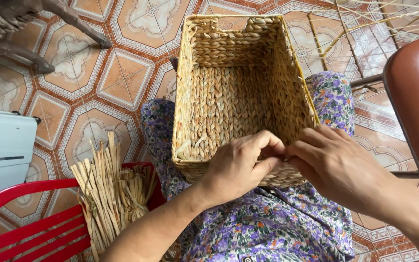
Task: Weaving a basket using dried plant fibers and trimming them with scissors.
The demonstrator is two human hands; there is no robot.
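1. Position of the work: a rectangular woven basket (241, 92) rests on the seated person's lap, across the flowered dress (267, 228), mouth upward and tilted away from the wearer. The near rim sits directly under both hands.

2. Left hand (241, 167): curled nearly closed at the near rim, thumb pressed against bent fingers in a pinch. What lies inside the pinch is hidden; it appears to be a strand of the weave, but this cannot be confirmed.

3. Right hand (338, 167): fingers loosely bent, tips meeting the left hand's at the same spot on the rim. Whether it grips anything cannot be told.

4. Judgement on the step: the rim is being finished or tightened at that point. To do it well, one hand should pin the plait flat while the other draws the strand snug, so the edge does not gape.

5. Steadiness: the basket is held only by the knees and wrists; even tension would keep it from sliding forward.

6. Supply: a bundle of dried reed strips (110, 194) stands on a red plastic chair (30, 228) to the person's left, near at hand.

7. Surroundings: patterned floor tiles (93, 73); a brown seat (415, 102) at the right edge.
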